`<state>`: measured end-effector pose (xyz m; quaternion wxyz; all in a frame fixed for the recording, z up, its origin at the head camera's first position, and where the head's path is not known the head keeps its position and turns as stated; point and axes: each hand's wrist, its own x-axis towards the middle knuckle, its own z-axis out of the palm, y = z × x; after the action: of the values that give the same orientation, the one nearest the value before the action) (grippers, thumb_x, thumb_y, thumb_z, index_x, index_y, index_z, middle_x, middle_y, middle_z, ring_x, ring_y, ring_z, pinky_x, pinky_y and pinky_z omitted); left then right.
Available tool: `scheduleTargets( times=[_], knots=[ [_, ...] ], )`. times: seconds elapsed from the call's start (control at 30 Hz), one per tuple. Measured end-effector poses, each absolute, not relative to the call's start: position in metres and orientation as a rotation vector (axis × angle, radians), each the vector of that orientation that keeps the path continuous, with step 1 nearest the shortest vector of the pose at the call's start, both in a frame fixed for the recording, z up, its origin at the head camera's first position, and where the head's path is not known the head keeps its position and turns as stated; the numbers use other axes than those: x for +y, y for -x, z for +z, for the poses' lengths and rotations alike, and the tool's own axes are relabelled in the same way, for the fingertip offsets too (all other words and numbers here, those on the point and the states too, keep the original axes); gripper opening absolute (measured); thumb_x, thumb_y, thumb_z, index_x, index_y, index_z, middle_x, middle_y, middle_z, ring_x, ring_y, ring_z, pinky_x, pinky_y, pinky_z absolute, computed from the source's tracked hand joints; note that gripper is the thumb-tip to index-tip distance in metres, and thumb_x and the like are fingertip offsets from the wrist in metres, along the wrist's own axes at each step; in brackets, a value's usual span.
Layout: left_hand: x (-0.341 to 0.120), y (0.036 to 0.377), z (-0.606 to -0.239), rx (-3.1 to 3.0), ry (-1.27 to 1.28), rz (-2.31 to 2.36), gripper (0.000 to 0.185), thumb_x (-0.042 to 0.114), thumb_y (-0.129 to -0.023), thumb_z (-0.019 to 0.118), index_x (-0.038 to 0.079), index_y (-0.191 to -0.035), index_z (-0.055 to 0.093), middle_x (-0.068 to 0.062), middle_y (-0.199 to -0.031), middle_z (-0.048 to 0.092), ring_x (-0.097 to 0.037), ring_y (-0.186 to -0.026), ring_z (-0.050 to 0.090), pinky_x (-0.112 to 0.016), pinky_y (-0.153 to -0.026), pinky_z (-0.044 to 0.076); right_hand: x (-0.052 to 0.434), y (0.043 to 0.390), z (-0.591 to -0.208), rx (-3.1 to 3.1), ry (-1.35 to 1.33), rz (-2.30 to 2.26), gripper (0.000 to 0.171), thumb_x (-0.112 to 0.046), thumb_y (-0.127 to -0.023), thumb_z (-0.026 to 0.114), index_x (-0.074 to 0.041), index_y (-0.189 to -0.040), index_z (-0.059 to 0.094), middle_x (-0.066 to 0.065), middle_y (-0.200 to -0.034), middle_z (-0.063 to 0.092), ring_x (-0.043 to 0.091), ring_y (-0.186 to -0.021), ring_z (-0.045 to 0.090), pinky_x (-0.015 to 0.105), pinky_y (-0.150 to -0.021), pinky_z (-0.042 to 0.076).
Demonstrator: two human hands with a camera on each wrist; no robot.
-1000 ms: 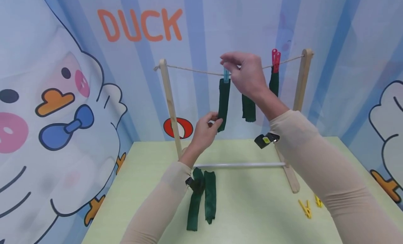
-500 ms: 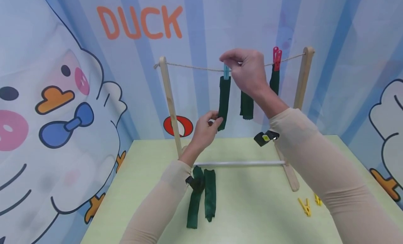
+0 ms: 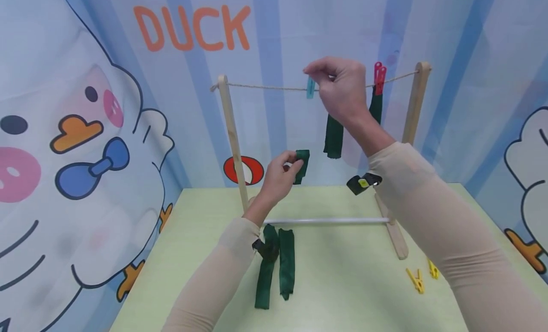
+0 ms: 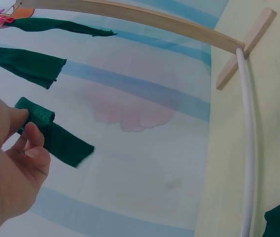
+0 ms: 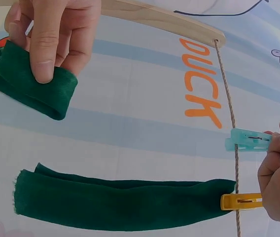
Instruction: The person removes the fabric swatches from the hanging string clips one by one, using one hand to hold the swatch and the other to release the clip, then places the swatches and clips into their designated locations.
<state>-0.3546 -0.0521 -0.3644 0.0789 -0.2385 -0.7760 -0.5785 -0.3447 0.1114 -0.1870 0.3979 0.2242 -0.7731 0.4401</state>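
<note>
My left hand (image 3: pixel 279 176) pinches a green cloth strip (image 3: pixel 303 161), which flops over the fingers in a fold, below the rope (image 3: pixel 269 87). My right hand (image 3: pixel 342 87) pinches the handle end of a light blue clothespin (image 5: pixel 246 140), whose other end is at the rope. The strip is apart from this clothespin. Beside it, a second green strip (image 5: pixel 120 202) hangs folded over the rope under a yellow clothespin (image 5: pixel 238 201). Further right, a red clothespin (image 3: pixel 379 80) grips a third strip (image 3: pixel 376 108), partly hidden by my right forearm.
Two wooden posts (image 3: pixel 230 132) hold up the rope, with a white bar (image 3: pixel 329 221) joining them low down. On the table (image 3: pixel 342 275) lie two green strips (image 3: pixel 287 263) and two yellow clothespins (image 3: pixel 416 280). A printed duck curtain (image 3: pixel 192 84) stands behind.
The green strip hung straight down from the light blue clothespin before. Its top has dropped away and folded over my left hand, while my right hand stays on the clothespin.
</note>
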Motion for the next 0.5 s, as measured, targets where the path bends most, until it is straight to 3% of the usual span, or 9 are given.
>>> scheduleTargets(
  times=[0.5],
  knots=[
    [-0.054,0.3519,-0.3689,-2.346,0.685,-1.736,0.021,0.018,-0.104,0.057,0.006,-0.119,0.064,-0.01,-0.105,0.06,-0.039,-0.082,0.059,-0.029,-0.069,0.05,0.1122,0.3387,-0.1824,-1.871,-0.653,1.116,0.017,-0.006,-0.099,0.061,0.0,-0.098,0.077,0.007,-0.099,0.075,0.009,-0.089,0.068,0.021,-0.082,0.052]
  ],
)
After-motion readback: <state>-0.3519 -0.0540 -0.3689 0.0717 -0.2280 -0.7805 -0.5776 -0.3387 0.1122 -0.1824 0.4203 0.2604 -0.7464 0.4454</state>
